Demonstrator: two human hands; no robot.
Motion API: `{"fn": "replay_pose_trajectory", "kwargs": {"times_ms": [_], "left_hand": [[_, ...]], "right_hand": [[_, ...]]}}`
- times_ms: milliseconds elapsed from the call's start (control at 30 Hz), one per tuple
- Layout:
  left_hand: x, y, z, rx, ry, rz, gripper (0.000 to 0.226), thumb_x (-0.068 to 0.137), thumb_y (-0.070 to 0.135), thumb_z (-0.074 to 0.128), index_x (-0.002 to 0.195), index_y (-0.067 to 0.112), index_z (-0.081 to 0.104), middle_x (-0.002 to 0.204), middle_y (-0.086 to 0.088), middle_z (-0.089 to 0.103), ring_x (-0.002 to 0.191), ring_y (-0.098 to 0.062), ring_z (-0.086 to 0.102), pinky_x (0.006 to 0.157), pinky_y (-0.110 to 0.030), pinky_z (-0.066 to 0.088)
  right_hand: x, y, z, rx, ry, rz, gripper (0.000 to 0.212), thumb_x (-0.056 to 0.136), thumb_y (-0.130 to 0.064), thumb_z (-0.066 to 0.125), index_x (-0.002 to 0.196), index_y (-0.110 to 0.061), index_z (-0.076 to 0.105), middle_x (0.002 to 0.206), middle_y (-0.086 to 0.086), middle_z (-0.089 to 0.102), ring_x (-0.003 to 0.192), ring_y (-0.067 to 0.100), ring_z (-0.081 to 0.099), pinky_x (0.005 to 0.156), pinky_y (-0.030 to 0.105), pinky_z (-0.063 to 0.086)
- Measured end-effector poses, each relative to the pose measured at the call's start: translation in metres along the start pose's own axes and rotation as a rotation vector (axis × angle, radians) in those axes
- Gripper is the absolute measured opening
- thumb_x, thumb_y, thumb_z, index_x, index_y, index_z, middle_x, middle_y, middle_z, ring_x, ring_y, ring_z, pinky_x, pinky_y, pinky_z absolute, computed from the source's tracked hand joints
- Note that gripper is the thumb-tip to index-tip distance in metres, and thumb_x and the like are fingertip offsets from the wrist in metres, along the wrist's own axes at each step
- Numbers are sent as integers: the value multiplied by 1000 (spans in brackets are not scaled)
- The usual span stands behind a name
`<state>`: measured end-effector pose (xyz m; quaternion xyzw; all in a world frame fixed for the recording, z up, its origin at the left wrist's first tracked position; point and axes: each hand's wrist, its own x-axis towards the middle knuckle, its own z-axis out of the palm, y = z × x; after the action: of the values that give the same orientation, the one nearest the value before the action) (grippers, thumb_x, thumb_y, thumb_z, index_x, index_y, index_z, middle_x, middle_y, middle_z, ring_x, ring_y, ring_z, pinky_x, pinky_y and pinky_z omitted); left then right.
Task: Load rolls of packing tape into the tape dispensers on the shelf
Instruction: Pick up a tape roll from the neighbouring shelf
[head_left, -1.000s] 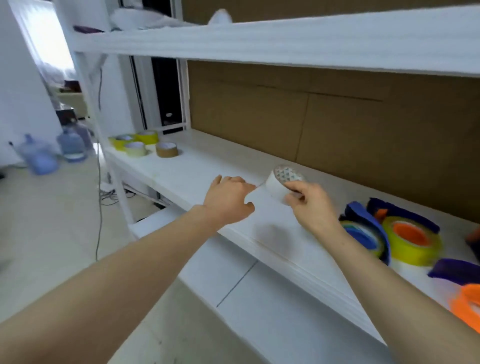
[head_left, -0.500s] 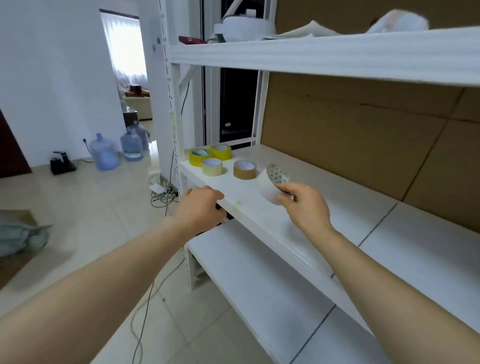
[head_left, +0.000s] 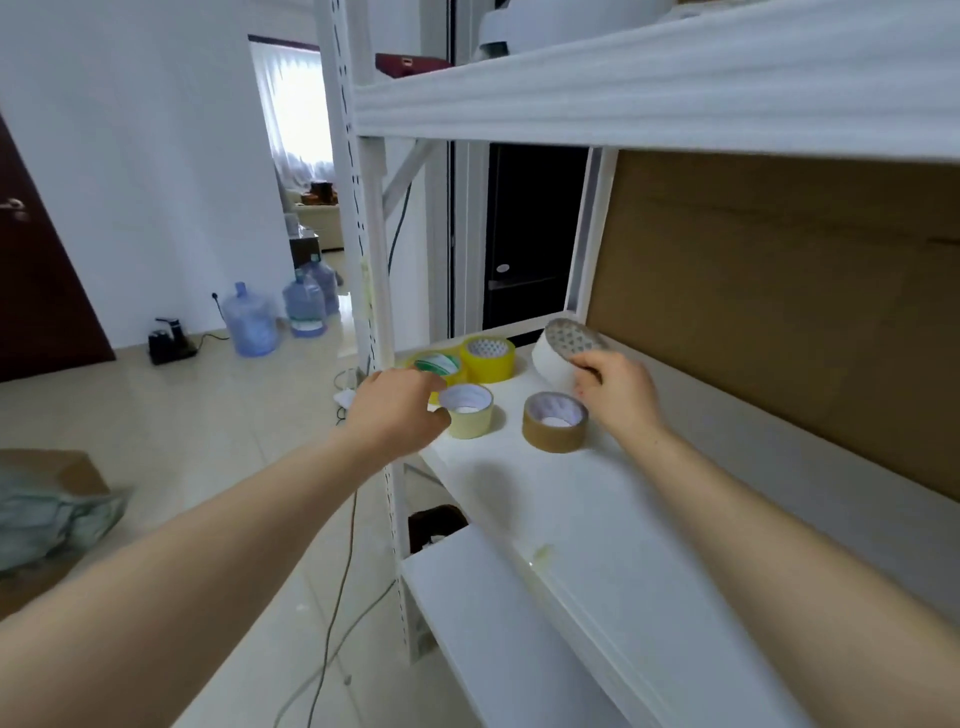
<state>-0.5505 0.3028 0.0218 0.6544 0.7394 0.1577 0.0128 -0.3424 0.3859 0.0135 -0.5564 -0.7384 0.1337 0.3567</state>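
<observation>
The right hand (head_left: 618, 395) pinches a white tape roll (head_left: 558, 353) and holds it tilted above the shelf (head_left: 597, 519), its core facing up and away. The left hand (head_left: 400, 410), loosely curled and empty, is just beside a pale yellow roll (head_left: 467, 410) that lies flat next to a brown roll (head_left: 555, 422). Half a second ago both hands were well short of them. No dispenser is in view.

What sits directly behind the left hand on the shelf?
A yellow tape roll with green print, partly hidden by the left hand; its near side is covered. Another yellow roll stands beside it in full view.
</observation>
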Motion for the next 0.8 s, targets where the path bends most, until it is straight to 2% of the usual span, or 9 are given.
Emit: {"fn": "replay_pose_trajectory", "kwargs": {"times_ms": [100,200,367,467,533,600,667,767,800], "left_hand": [[36,-12,3,-2,-18,1,40,87,29,55,126,19,58,127,-7,60,114,-29,55,100,-36,40],[66,-27,8,-11,-27,2,40,86,27,56,125,20,59,126,-9,59,112,-30,55,96,-36,44],[121,-48,20,-38,-85,61,42,89,26,55,129,15,55,129,-10,55,116,-29,52,94,-36,45],[156,-61,29,-82,-130,127,40,89,24,55,128,13,56,131,-10,55,118,-29,52,93,-34,44],[177,-70,34,-96,-173,170,43,88,24,56,130,14,54,133,-9,54,121,-28,50,94,-33,43],[196,-79,39,-92,-209,223,47,88,24,56,133,14,51,136,-8,51,124,-27,48,96,-33,42],[215,-86,43,-99,-227,261,43,88,22,54,130,14,53,134,-8,52,121,-28,50,94,-33,43],[237,-95,49,-119,-247,293,22,88,16,51,105,5,59,114,-12,57,105,-27,55,84,-33,46],[243,-96,52,-124,-249,310,24,87,15,51,106,1,59,116,-12,58,106,-28,55,86,-36,47]], "right_hand": [[45,7,23,-84,-47,-13,30,92,-12,46,114,-18,66,120,8,64,109,28,58,87,36,49],[80,17,46,-212,-114,-4,32,93,-14,45,116,-23,64,123,7,62,110,30,57,85,35,48],[124,33,82,-429,-230,106,34,91,-10,44,118,-17,63,122,14,60,108,34,57,83,35,48],[139,42,98,-448,-294,245,24,87,-9,45,97,-7,67,104,13,64,98,32,60,73,29,44],[147,43,107,-435,-347,316,19,89,-14,46,89,-6,63,93,13,59,90,28,58,71,26,38],[153,43,115,-447,-415,370,24,89,-18,49,97,-1,65,95,13,59,91,26,56,77,27,42],[156,39,121,-503,-460,430,31,85,-18,54,110,-3,65,111,12,64,102,29,59,88,31,48],[162,18,128,-712,-458,428,31,86,-22,51,114,-14,61,119,12,59,110,29,52,88,32,43],[166,9,131,-788,-412,363,31,87,-22,49,115,-18,60,119,11,56,112,29,49,88,32,41]]}}
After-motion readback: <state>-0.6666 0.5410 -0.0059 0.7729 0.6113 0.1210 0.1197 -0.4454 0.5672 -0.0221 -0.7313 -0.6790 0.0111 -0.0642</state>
